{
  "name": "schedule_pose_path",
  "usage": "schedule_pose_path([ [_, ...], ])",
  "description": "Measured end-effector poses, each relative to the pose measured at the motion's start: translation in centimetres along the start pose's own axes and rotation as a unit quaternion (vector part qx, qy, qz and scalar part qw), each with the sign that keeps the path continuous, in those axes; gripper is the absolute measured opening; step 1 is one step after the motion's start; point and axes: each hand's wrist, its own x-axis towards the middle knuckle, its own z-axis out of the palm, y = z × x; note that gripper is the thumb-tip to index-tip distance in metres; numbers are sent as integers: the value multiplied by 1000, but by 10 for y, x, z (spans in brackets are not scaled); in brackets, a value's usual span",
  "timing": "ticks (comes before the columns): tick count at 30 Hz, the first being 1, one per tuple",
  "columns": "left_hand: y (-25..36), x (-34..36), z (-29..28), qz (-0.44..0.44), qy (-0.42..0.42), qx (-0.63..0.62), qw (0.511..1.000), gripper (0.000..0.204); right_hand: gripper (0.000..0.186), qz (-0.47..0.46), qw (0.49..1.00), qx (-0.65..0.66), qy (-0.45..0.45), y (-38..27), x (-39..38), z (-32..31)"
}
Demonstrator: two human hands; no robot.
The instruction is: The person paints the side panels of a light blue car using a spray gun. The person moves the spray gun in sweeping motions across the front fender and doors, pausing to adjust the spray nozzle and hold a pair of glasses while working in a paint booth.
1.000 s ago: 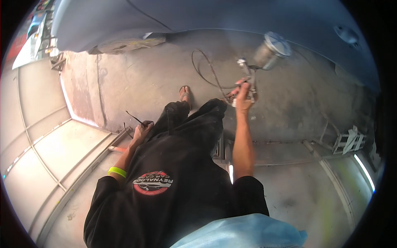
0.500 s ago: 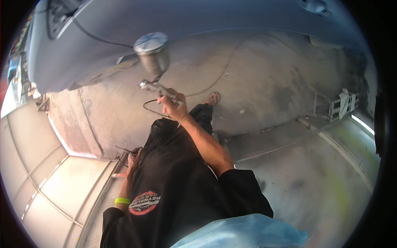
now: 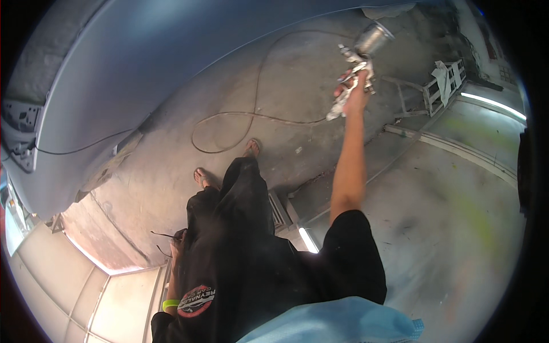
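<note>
Two grips: right fingers (image 3: 339, 90) curl around a spray gun (image 3: 361, 58); left fingers (image 3: 180, 236) around dark glasses (image 3: 166, 235).

To the right of the blue-grey car body (image 3: 131, 74), the person's right hand (image 3: 355, 96) grips a silver spray gun (image 3: 360, 60) by its handle (image 3: 338, 105), its cup (image 3: 373, 39) tilted, while a thin dark hose (image 3: 274, 118) runs from the handle and loops over the floor (image 3: 303, 74) beside the car body. Below the car body in the view, the left hand (image 3: 178, 243), with a yellow-green band (image 3: 170, 303) at the wrist, holds a dark thing with two thin prongs (image 3: 163, 234), and a pale frame (image 3: 427, 98) draped with cloth (image 3: 441, 77) stands well right of the car body
</note>
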Motion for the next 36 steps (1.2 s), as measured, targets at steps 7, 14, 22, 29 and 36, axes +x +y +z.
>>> schedule_pose_path([
  [7,43,12,7,-4,-13,25,1000,38,42,-120,974,-7,195,-93,92,-63],
  [14,58,12,-2,17,-20,19,999,43,37,-144,979,-67,126,-49,-5,-21],
  [22,26,9,-35,7,8,-17,1000,44,36,-5,983,-151,-104,67,-224,99],
  [29,-26,-4,-67,-23,33,-25,999,38,38,-43,936,-143,-318,121,-387,192],
  [36,-121,6,-66,-1,32,-30,999,40,39,90,882,9,-463,111,-415,222],
])
